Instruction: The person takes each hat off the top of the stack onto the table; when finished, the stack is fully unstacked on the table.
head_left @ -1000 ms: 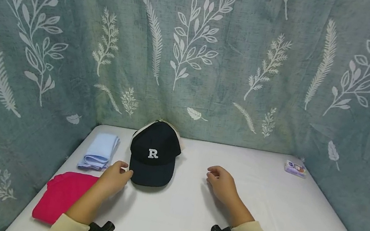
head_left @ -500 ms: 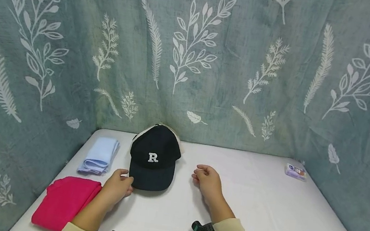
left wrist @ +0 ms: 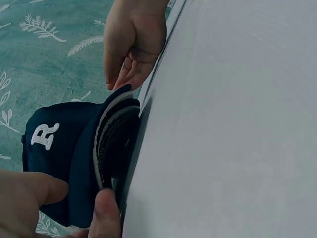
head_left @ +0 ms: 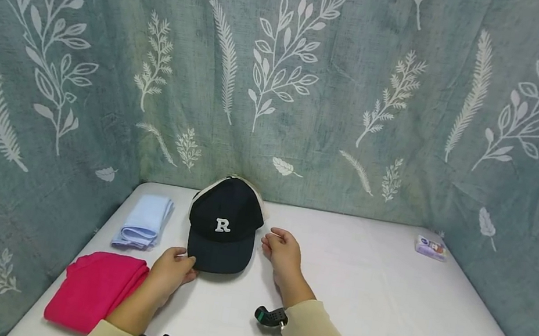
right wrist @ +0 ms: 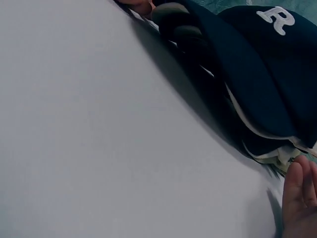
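A navy baseball cap point(head_left: 227, 211) with a white R stands at the back of the table, its brim towards me. More caps are nested under it: several layered brims point(left wrist: 106, 134) show in the left wrist view, and a beige edge peeks out behind. My left hand point(head_left: 170, 273) holds the brim's left corner, thumb over the top and fingers at the underside. Just off the caps' right side is my right hand point(head_left: 283, 255), fingers loosely bent with nothing in them. In the right wrist view its fingertips point(right wrist: 295, 176) come close to the lower cap edge.
On the left of the white table point(head_left: 356, 323) lie a folded pink cloth point(head_left: 93, 290), partly behind my left forearm, and a folded light blue cloth point(head_left: 144, 222). A small purple packet point(head_left: 430, 247) sits at the far right corner. Patterned curtains point(head_left: 335, 84) enclose the back and sides.
My right hand has moved left across the table to the caps' right side. My left hand has shifted slightly onto the brim's corner. The caps stay in place.
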A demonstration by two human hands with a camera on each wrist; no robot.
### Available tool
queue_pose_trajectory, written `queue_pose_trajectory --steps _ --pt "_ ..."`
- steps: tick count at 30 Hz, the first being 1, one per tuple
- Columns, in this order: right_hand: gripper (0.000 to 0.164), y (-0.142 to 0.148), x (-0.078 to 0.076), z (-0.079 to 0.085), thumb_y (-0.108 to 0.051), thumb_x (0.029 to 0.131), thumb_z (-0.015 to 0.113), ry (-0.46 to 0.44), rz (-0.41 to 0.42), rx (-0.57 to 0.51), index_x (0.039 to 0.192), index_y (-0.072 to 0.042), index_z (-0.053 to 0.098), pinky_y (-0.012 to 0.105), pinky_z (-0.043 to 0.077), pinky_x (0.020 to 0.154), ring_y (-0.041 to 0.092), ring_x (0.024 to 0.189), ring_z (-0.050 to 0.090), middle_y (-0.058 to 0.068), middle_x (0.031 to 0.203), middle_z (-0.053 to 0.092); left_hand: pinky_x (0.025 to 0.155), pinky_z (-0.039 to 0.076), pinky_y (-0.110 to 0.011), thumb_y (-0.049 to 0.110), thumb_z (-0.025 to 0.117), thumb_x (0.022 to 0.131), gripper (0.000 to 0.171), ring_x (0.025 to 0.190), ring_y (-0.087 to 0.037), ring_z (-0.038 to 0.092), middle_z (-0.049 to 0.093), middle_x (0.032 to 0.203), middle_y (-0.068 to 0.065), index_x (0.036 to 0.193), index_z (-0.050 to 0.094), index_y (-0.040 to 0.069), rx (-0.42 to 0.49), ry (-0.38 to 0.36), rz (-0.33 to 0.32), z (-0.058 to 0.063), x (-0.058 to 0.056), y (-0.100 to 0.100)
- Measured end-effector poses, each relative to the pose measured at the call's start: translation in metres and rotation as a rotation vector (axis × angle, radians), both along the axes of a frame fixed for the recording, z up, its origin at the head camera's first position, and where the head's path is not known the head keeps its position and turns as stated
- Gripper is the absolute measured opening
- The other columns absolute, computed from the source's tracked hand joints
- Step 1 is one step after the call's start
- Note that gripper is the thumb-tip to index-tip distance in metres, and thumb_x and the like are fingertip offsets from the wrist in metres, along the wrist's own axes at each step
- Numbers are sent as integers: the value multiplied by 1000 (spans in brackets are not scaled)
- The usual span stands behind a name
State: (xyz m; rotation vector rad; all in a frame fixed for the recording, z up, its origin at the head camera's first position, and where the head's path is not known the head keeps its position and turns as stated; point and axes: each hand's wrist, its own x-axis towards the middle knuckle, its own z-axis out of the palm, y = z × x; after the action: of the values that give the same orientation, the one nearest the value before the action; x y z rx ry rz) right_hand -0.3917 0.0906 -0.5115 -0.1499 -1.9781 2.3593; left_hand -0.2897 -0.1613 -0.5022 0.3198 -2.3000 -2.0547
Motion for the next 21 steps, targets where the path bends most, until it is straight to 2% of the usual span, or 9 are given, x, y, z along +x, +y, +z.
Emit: queue_pose_trajectory --steps 5,8,14,21 --pt "40 -7 -2 -1 -2 103 61 -1 15 -119 142 3 55 30 60 96 21 106 70 23 126 66 70 63 -24 7 58 103 57 75 -12 67 60 116 -24 149 35 -17 56 -10 3 1 -1 5" --pt "42 -14 -1 -4 -2 103 60 8 35 -141 145 1 53 28 59 96 16 104 69 19 127 65 70 63 -24 5 58 103 57 75 -12 67 59 117 -25 150 33 -18 88 -14 -2 -2 1 5" --pt "49 -22 -3 -6 -11 104 64 25 48 -66 151 -6 52 24 57 89 11 104 65 14 132 65 71 63 -25 5 59 103 56 76 -11 67 55 118 -23 149 35 -16 110 -17 4 -6 -2 4" --pt "54 -23 -5 -6 -9 102 67 47 60 -47 153 -8 50 25 56 93 14 110 66 14 131 65 71 63 -24 6 61 102 55 78 -11 65 55 120 -25 148 38 -14 103 -16 21 -5 -4 4"
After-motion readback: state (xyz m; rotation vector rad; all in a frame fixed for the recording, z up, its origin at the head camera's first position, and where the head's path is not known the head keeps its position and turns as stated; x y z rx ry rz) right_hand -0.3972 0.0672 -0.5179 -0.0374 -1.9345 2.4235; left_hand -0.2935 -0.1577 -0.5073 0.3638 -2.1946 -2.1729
